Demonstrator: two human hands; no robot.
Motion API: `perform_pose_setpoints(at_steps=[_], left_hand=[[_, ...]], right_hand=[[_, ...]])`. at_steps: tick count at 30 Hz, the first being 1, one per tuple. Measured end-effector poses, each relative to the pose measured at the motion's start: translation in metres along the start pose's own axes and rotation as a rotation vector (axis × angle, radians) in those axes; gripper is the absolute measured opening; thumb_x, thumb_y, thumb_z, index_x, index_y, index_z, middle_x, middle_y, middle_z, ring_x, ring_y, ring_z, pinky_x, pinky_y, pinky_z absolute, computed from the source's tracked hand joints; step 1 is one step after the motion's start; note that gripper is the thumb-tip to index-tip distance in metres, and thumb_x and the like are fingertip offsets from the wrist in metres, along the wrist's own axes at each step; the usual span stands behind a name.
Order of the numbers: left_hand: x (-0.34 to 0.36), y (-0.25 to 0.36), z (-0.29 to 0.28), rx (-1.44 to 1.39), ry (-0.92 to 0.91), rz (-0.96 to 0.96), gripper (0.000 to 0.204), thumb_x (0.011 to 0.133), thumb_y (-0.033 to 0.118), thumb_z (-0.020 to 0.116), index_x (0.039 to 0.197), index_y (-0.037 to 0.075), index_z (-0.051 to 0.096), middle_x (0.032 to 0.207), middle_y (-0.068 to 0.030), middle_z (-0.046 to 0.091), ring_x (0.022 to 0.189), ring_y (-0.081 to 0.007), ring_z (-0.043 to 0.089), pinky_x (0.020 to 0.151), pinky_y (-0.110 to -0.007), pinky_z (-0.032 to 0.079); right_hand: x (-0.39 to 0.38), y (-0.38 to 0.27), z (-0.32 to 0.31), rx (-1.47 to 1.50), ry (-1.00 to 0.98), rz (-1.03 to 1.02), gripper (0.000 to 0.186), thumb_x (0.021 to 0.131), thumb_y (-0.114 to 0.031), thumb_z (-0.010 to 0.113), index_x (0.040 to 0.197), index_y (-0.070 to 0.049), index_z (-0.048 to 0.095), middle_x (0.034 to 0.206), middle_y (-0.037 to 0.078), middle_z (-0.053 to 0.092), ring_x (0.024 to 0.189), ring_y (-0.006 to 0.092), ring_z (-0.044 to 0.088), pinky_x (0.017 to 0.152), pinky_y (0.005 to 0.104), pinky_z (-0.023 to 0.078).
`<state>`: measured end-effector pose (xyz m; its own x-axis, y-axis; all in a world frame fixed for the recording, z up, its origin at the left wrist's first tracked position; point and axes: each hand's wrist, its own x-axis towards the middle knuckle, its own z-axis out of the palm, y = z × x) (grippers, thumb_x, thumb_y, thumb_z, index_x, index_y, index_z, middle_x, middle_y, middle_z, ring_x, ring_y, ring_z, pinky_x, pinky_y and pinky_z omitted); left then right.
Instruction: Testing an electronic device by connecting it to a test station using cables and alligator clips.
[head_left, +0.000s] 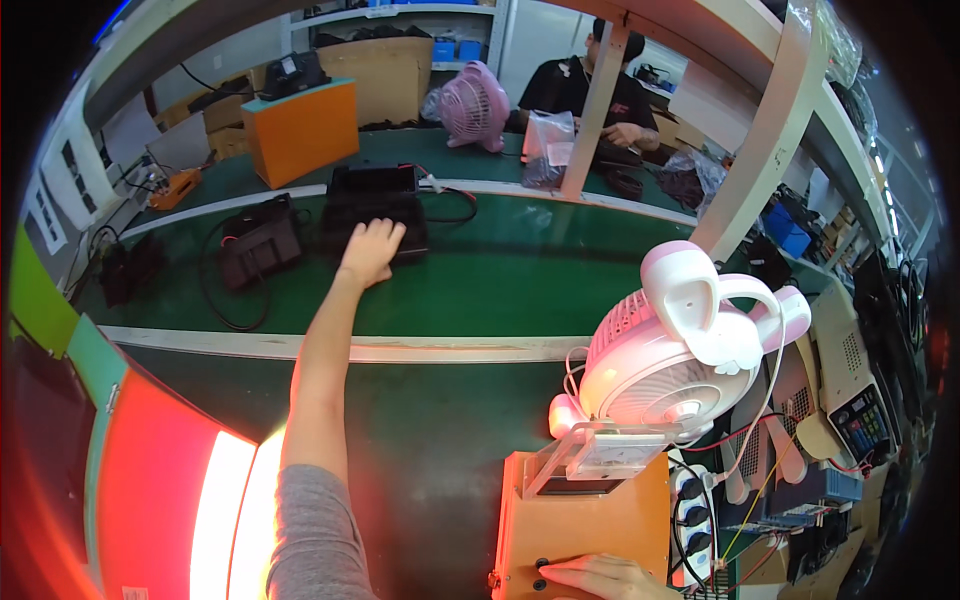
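My left hand (372, 252) reaches far forward onto a flat black case (345, 215) on the green work surface. Its fingers bend over the near part of the case; the grip underneath is hidden. Behind that case, touching or close to it, is another black box (372, 179) with a red and black lead and a white plug. My right hand (600, 577) lies on an orange box (590, 525) at the lower right, fingers stretched out beside two round black sockets or buttons. A clear-fronted meter panel (612, 455) stands tilted on the orange box's far end.
A pink and white fan (665, 365) stands at the right beside a white power strip (690, 520). Another black device with a cable (262, 245) lies left of the case. A bright red-lit lamp (225, 515) glows at lower left. Across the bench a person (565, 90) sits behind a post.
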<state>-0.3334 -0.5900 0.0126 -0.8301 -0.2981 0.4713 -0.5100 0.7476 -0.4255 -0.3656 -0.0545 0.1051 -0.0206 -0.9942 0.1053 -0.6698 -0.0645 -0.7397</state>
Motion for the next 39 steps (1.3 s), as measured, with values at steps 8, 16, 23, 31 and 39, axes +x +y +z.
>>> perform_pose_setpoints(at_steps=[8,16,23,31,39], left_hand=[[-0.043,0.026,-0.137,-0.503,0.356,-0.39,0.07,0.055,0.021,0.071,0.115,0.001,0.04,0.099,-0.0176,0.055,0.094,-0.0332,0.056,0.076,-0.042,0.046],[-0.126,0.047,-0.292,-0.878,0.401,-0.719,0.061,0.061,0.016,0.067,0.112,-0.001,0.039,0.09,-0.019,0.06,0.083,-0.0314,0.061,0.077,-0.036,0.047],[-0.189,0.092,-0.383,-1.149,0.661,-0.564,0.051,0.065,-0.005,0.063,0.111,0.001,0.041,0.097,-0.009,0.057,0.089,-0.0148,0.057,0.08,-0.028,0.046],[-0.25,0.117,-0.408,-1.232,0.783,-0.829,0.044,0.078,0.001,0.065,0.116,-0.001,0.043,0.098,-0.0083,0.057,0.092,-0.0138,0.055,0.081,-0.026,0.044],[-0.327,0.152,-0.409,-1.633,0.877,-1.328,0.038,0.086,0.011,0.057,0.121,0.0,0.046,0.11,-0.0109,0.056,0.096,-0.0183,0.056,0.085,-0.03,0.044]], right_hand=[[-0.014,0.003,0.003,0.106,0.042,-0.118,0.034,0.076,-0.005,0.067,0.109,-0.003,0.06,0.096,0.014,0.064,0.086,0.0288,0.063,0.075,0.0335,0.051],[-0.019,-0.02,0.008,0.158,-0.086,-0.212,0.035,0.078,-0.012,0.068,0.111,-0.004,0.059,0.109,0.017,0.059,0.099,0.0312,0.059,0.084,0.0375,0.048],[0.063,-0.045,0.048,-0.511,0.083,-0.423,0.041,0.078,-0.023,0.066,0.104,0.008,0.057,0.113,0.025,0.053,0.11,0.0356,0.049,0.09,0.039,0.043],[0.225,0.046,0.12,-0.666,0.022,0.141,0.07,0.073,-0.025,0.064,0.133,-0.004,0.033,0.103,0.026,0.058,0.103,0.0387,0.055,0.082,0.0468,0.041],[0.219,0.033,0.054,0.302,0.33,0.097,0.041,0.079,-0.02,0.063,0.114,-0.004,0.052,0.098,0.021,0.063,0.092,0.03,0.062,0.077,0.0376,0.048]])
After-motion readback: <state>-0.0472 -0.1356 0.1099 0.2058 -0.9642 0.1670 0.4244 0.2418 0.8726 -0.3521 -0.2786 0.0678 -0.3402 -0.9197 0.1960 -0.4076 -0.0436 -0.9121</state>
